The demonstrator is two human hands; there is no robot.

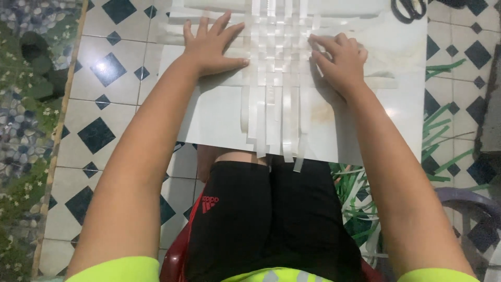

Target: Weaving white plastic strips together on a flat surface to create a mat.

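Black shorts [271, 219] below; spread left hand [211, 47], curled right hand [339, 60] press white woven strips [276, 57]

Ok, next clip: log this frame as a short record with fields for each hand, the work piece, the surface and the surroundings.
left hand: left hand flat, fingers spread, on the strips' left side
right hand: right hand fingers curled, pressing the weave's right edge
work piece: woven strips, pale, loose ends hanging toward the lap
surface: white board
nearby: scissors, green strips on tiled floor
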